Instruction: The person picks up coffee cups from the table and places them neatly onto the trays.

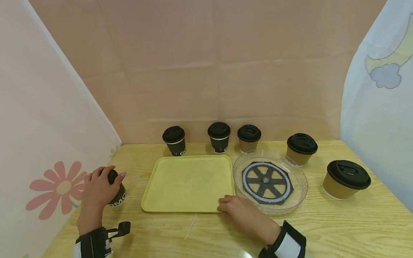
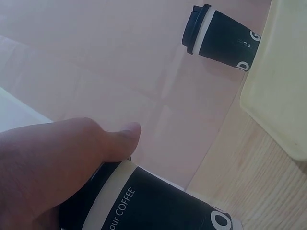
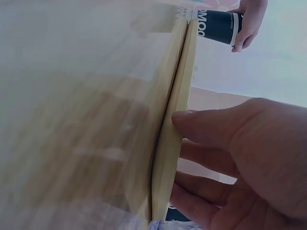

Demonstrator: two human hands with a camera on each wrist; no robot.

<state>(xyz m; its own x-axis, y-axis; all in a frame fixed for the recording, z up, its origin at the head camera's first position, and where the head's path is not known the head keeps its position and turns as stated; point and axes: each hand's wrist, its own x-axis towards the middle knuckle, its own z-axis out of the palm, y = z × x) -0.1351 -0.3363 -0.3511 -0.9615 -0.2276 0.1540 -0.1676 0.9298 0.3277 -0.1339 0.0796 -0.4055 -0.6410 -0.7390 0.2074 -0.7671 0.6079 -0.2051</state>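
A pale yellow colour is being shown by the tray [image 1: 188, 182], and a light wood grain by the worktop [image 1: 338, 229]. Black with white lettering and a pale band under the black lid is being displayed by the cup [image 1: 117, 193] under the left hand [image 1: 96, 190]. A black spoked wheel pattern with a white ring is being seen through the clear dish [image 1: 301, 179]. Black lids are being carried by the brown cups [image 1: 345, 179].

left hand [image 1: 98, 188]: fingers curled downward in a top grip, thumb extended, banded wrist low at left; right hand [image 1: 238, 211]: lying low, palm down, fingers nearly straight and pointing left, banded wrist behind
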